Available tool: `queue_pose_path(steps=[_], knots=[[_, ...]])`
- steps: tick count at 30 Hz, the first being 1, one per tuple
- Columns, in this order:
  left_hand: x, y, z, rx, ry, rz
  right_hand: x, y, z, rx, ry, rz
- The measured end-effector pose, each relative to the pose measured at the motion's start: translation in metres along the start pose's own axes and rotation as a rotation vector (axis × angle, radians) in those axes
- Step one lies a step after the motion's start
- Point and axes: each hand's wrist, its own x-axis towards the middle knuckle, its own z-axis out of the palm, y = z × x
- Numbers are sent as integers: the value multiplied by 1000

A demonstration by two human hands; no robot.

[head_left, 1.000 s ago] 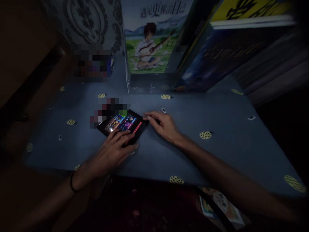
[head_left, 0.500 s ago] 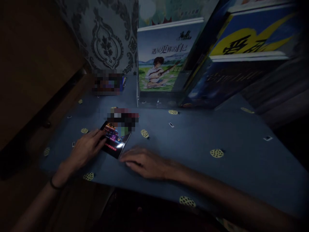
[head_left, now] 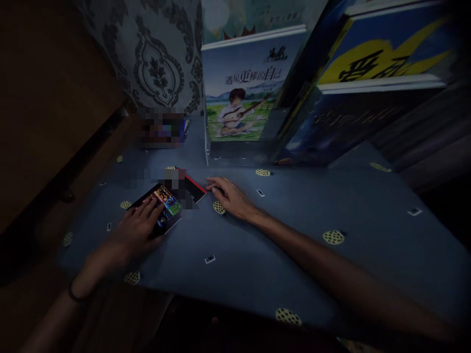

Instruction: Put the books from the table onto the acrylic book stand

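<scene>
On the left of my feed, I'm watching a dark wristband point(head_left: 76, 292) and the left hand point(head_left: 138, 228), which is lying over the printed booklet point(head_left: 170, 203), fingers extended and not visibly wrapping around it. The booklet is resting on the table covering point(head_left: 272, 267), sitting further left than 0.5 s ago. Just beyond its right side, a dark piece with a red edge point(head_left: 198, 191) is now showing more plainly; a blurred patch is hiding where they meet, so I cannot tell whether I'm seeing 1 item or 2. At that piece's right corner, the right hand point(head_left: 233, 198) is reaching with bent fingers, no longer lying at the booklet's near corner; I cannot tell whether it is pinching anything. I'm judging that the hands are now working at separate parts, the left steadying, the right handling the red-edged piece
</scene>
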Motion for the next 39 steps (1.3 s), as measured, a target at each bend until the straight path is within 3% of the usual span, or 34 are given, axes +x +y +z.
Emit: queue_pose_path(steps=[4,9,12,19,39], knots=[[22,9,-13,-59,-11,76,-2,-3,-3,35,-9,25],[62,58,-19,-84,169,15,-1,-5,-4,49,-22,25],[76,70,-21,-13,226,0,-2,-6,-5,74,-26,34],[78,76,-28,116,175,-8,0,-5,-7,126,-46,58],[77,77,-33,37,170,-8,-2,-9,-7,159,5,49]])
